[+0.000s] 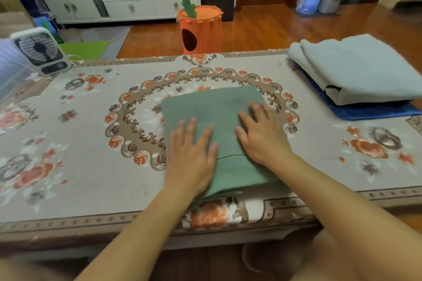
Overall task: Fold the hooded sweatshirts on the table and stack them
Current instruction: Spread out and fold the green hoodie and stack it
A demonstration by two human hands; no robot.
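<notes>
The green sweatshirt (212,107) lies folded in the middle of the desk (91,166), its near edge close to the desk's front border. The left hand (191,155) rests flat on its left part, the fingers (193,126) straight and a little spread. The right hand (262,134) presses its right part, fingers also spread and flat. To the right of the green sweatshirt, well apart, a folded grey sweatshirt (365,68) lies on a blue one (370,112). A fan (41,50) stands far left of it.

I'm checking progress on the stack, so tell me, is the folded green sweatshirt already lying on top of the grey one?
No, the folded green sweatshirt lies mid-table under both flat hands, apart from the folded grey sweatshirt at the far right.
</notes>
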